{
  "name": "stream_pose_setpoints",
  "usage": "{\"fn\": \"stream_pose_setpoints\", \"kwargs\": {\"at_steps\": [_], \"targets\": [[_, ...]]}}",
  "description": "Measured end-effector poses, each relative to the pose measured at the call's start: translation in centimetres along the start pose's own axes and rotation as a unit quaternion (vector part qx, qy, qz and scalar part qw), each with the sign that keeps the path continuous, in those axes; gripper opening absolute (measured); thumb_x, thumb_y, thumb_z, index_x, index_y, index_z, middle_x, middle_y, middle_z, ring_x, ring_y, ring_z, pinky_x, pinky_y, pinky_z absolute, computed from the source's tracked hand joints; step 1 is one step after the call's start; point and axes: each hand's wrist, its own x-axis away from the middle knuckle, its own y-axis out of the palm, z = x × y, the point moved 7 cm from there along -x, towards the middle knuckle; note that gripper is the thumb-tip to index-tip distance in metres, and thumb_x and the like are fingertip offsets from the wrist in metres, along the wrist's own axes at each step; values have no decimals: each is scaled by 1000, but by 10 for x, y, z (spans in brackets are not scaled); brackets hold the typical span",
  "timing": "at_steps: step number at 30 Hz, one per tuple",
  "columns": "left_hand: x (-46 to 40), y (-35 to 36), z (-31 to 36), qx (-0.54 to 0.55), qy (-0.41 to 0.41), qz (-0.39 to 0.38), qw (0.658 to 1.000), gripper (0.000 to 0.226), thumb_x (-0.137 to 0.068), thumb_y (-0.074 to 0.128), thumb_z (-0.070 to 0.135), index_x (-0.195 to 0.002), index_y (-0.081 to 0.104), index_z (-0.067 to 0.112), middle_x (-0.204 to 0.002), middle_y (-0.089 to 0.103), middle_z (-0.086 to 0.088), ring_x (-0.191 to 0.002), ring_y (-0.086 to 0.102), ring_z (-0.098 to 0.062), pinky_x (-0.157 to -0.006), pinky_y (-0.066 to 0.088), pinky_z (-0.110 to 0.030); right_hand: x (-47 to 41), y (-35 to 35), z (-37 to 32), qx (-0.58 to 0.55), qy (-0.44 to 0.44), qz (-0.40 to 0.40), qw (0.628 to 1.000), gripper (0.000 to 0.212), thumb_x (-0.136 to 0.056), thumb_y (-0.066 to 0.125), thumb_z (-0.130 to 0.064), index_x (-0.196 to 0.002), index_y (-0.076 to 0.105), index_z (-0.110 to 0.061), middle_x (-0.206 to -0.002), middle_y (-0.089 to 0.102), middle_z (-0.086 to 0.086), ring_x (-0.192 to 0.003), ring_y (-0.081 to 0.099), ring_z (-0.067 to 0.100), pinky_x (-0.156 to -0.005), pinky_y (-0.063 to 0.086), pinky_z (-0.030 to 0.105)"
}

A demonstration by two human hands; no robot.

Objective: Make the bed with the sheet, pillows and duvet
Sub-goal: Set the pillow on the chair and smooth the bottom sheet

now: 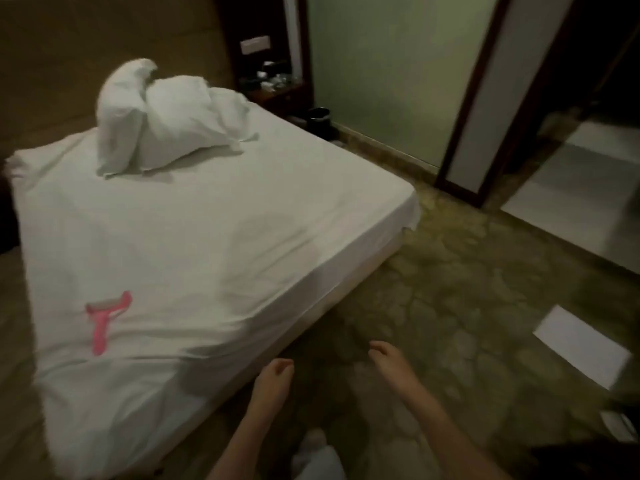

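Note:
A white sheet (194, 244) covers the bed, lightly wrinkled near the foot. Two white pillows (162, 123) lie in a heap near the head of the bed, one standing up on end against the other. A pink lint roller (104, 320) lies on the sheet near the foot. My left hand (273, 379) and my right hand (388, 362) hang over the carpet beside the bed's corner, fingers loosely curled, holding nothing. No duvet is in view.
A dark nightstand (273, 84) with small items stands beyond the bed, a black bin (318, 119) beside it. A white sheet of paper (585, 344) lies on the patterned carpet at right. A dark-framed doorway (485, 98) opens at the right.

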Motion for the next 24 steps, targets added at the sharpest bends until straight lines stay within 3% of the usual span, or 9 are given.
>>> {"fn": "stream_pose_setpoints", "kwargs": {"at_steps": [4,7,10,13,15,17,20,22,24], "targets": [[-31,50,23,-40,-27,-70,996,18,-98,49,21,-112,59,18,-105,57,2,-92,54,-9,-67,40,-18,-37,-48,19,-64,37,30,997,32,-100,43,-11,-128,53,-1,-125,54,4,-119,50,21,-87,39,17],[-59,74,33,-51,-42,-87,994,15,-98,50,19,-107,61,16,-105,59,-2,-89,55,-9,-69,41,-18,-77,-86,16,-108,59,47,991,32,-102,36,-7,-127,52,4,-111,52,6,-110,51,22,-63,40,6],[-93,94,44,-119,-48,-99,987,11,-96,52,13,-91,63,12,-95,60,-4,-80,55,-9,-63,42,-18,-129,-125,13,-118,80,57,988,34,-102,38,-12,-130,52,4,-125,55,11,-117,51,24,-74,37,15],[-144,122,71,-195,-35,-111,974,21,-89,55,24,-84,68,8,-103,66,-16,-89,61,-23,-87,50,-38,-173,-174,11,-145,99,81,981,34,-101,41,-13,-127,54,5,-132,54,20,-122,51,30,-82,39,21],[-181,154,114,-191,-23,-155,969,55,-83,37,46,-112,67,10,-122,62,-9,-113,56,-22,-101,40,-28,-201,-213,17,-161,121,91,975,33,-101,43,-14,-126,55,2,-130,55,19,-120,52,30,-93,41,27],[-208,186,166,-201,5,-211,957,49,-94,34,42,-127,58,15,-133,53,-3,-122,49,-14,-91,31,-10,-216,-241,29,-155,148,92,973,30,-100,46,-19,-123,58,-5,-125,58,16,-114,55,27,-92,42,30],[-211,212,222,-104,-43,-221,969,26,-96,51,17,-118,60,8,-120,57,-6,-91,56,-3,-69,35,0,-214,-251,35,-174,169,92,966,23,-99,47,-23,-115,60,-14,-123,60,15,-111,56,26,-93,42,32],[-236,249,269,-25,-77,-226,971,11,-95,51,8,-95,62,7,-99,62,-8,-77,55,-5,-63,44,-11,-225,-272,44,-194,192,89,958,20,-100,46,-23,-111,60,-15,-120,59,11,-110,55,25,-97,42,32],[-252,280,325,6,-78,-252,964,20,-95,47,5,-83,61,11,-84,63,-8,-74,58,-14,-62,44,-22,-239,-299,56,-207,219,91,949,24,-99,46,-21,-116,60,-10,-122,59,11,-114,54,28,-97,40,32]]}}
